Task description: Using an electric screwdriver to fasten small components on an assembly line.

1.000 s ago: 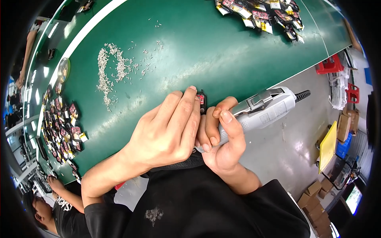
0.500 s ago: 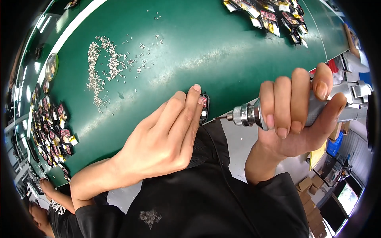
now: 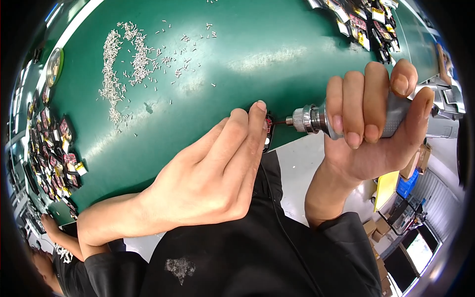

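A small black device with a reddish circuit board and a white round spot (image 3: 268,133) lies at the near edge of the green table. My left hand (image 3: 210,171) is closed over its left side, fingers pressed together and hiding much of it. In my right hand (image 3: 366,128) is a grey electric screwdriver (image 3: 308,120) with a silver collar, held nearly level with the fingers wrapped around its body. Its thin bit points left and reaches the device's circuit board. Whether a screw sits under the tip is too small to tell.
Loose small screws (image 3: 141,62) lie scattered on the green table (image 3: 257,84). Piles of similar devices with circuit boards rest at the left (image 3: 54,153) and far right (image 3: 366,24). A round dish (image 3: 54,68) stands at the left. Another person's arm (image 3: 62,240) shows at lower left.
The screwdriver's bit has come from just right of the device onto its circuit board. My left hand and the device sit slightly farther right and higher in the picture; the view has shifted too.
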Demonstrator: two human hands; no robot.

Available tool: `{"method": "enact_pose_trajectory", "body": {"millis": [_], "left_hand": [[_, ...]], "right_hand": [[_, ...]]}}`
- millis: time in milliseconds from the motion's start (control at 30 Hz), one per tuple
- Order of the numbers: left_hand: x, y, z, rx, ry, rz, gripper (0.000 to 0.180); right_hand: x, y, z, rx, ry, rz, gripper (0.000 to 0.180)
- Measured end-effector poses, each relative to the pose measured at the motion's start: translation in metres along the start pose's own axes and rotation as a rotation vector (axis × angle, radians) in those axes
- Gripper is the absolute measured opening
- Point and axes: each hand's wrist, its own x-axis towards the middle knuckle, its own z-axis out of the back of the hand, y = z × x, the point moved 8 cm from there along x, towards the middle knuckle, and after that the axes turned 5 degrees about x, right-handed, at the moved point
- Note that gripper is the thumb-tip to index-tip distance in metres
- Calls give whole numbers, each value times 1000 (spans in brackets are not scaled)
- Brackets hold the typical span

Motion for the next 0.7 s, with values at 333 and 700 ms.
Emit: {"method": "enact_pose_trajectory", "body": {"millis": [333,700], "left_hand": [[0,-2,1,-35,-34,-14,43],[-14,1,12,-12,-93,54,39]], "right_hand": [[6,-9,-27,-156,223,-39,26],[9,-23,-42,-67,129,-40,17]]}}
